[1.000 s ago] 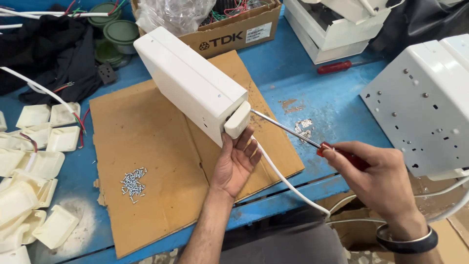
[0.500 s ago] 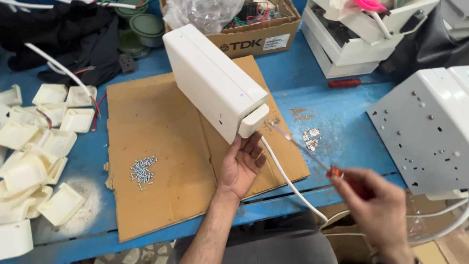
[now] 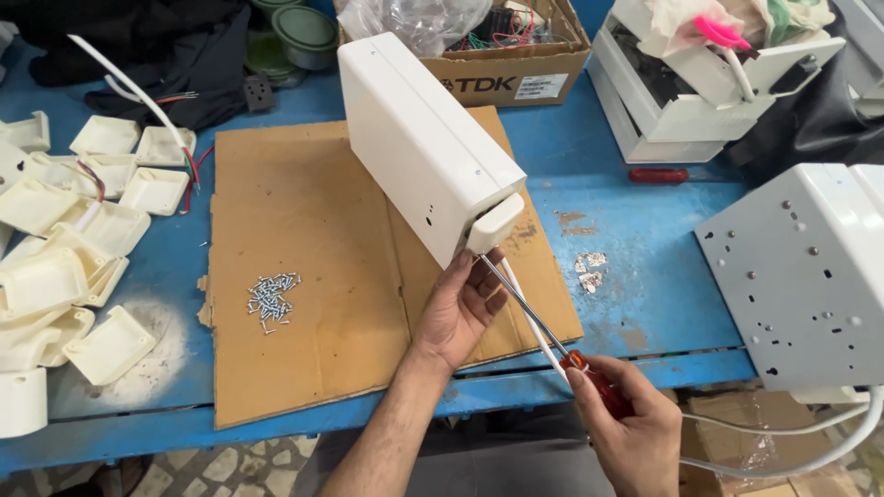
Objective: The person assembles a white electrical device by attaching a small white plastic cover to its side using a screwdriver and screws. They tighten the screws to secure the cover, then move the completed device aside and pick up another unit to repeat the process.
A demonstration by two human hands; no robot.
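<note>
White plastic housing (image 3: 425, 147), a long rigid box, stands tilted on the sheet of brown cardboard (image 3: 304, 276) at the middle of the blue workbench (image 3: 635, 230), its lower end raised toward the person; it looks stiff and fairly light for its bulk, with smooth, likely slippery walls, so the safest hold seems to be under that lower end, near the small end cap (image 3: 495, 224), where a hand can cup the corner; the left hand (image 3: 463, 308) does just that, fingers half curled and pressed against the underside beside the cap, propping rather than clamping; the right hand (image 3: 635, 433) is closed in a full fist around the red handle of a screwdriver (image 3: 543, 327), whose thin shaft runs up to the cap; a white cable (image 3: 529, 322) leaves the housing close along the shaft and may crowd the tool; to the right a grey perforated metal casing (image 3: 801, 276) sits near the working elbow; behind stand a brown cardboard box (image 3: 516, 74) of parts and a stack of white trays (image 3: 681, 92); at the left lies a heap of small white plastic covers (image 3: 74, 248); a second red screwdriver (image 3: 658, 175) rests on the bench; a little pile of loose screws (image 3: 272, 296) lies on the cardboard, well clear of the hands.
</note>
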